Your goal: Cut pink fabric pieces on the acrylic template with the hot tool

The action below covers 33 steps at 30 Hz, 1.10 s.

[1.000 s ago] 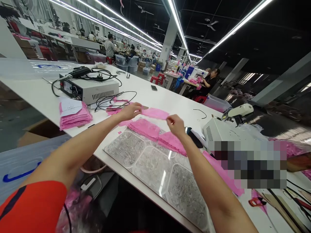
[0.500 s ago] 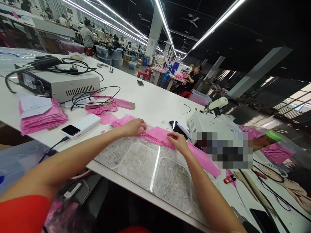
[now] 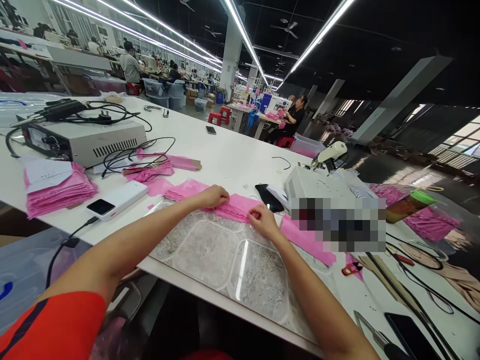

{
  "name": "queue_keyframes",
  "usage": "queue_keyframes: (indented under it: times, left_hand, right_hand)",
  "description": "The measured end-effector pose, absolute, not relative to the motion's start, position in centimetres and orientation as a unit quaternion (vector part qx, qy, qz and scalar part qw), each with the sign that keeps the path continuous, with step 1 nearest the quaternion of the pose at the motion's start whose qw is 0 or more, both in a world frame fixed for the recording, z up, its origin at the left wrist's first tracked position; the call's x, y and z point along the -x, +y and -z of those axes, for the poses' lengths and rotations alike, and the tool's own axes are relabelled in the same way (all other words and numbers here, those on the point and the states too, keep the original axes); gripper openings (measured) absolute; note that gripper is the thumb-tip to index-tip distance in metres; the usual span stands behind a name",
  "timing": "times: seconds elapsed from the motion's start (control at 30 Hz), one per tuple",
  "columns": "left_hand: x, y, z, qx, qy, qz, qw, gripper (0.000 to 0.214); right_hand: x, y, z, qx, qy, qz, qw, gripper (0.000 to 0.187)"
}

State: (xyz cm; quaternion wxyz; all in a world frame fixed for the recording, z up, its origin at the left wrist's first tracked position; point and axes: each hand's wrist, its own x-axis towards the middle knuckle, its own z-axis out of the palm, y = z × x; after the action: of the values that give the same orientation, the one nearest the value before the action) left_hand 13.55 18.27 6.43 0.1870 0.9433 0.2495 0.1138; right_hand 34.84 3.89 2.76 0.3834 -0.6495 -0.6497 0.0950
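A small stack of pink fabric pieces [image 3: 237,206] lies on a clear sheet over a grey stone-patterned mat [image 3: 206,250]. At its left end is my left hand [image 3: 213,197], fingers curled down and closed on the fabric edge. My right hand [image 3: 262,220] pinches the stack's right corner between thumb and fingertips. More pink fabric [image 3: 185,190] extends behind my left wrist. To the right of my right hand, a long pink fabric strip [image 3: 307,241] lies flat beside a pale machine box.
On the left stand a grey power unit [image 3: 101,140] with coiled cables, a paper-topped pink stack [image 3: 60,190] and a white power bank [image 3: 122,197]. The pale box [image 3: 315,187], red-handled snips [image 3: 351,269] and a phone [image 3: 408,335] are on the right. Co-workers sit farther back.
The view has shifted slightly, moving the table things left in the picture. My right hand has come a little closer to my left, its fingertips now pinched at the stack's corner.
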Motion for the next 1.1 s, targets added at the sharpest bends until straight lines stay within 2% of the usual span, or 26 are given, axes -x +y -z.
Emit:
queue_keyframes:
  times: [0.23,0.5,0.73,1.03,1.1]
  left_hand:
    - [-14.1,17.2,-7.4,-0.95,0.269,-0.097,0.126,0.026]
    - [-14.1,15.7,-7.2,-0.946,0.306,-0.09,0.06,0.027]
    - [-16.1,12.2,-6.1,-0.941,0.309,-0.138,-0.011,0.051]
    - [-17.5,10.8,-5.1,-0.932,0.307,-0.169,-0.088,0.024]
    - [-16.3,11.2,-5.4,-0.935,0.299,-0.164,-0.096,0.024]
  right_hand:
    - [-35.3,4.1,-2.6,0.656,-0.632,-0.043,0.411,0.016]
    - [-34.8,3.4,-2.8,0.645,-0.656,0.033,0.389,0.015]
    - [-34.2,3.1,-3.1,0.633,-0.669,0.07,0.384,0.016]
    - [-33.8,1.2,-4.2,0.631,-0.677,0.078,0.371,0.016]
    - [-33.6,0.2,-4.4,0.626,-0.683,0.073,0.37,0.017]
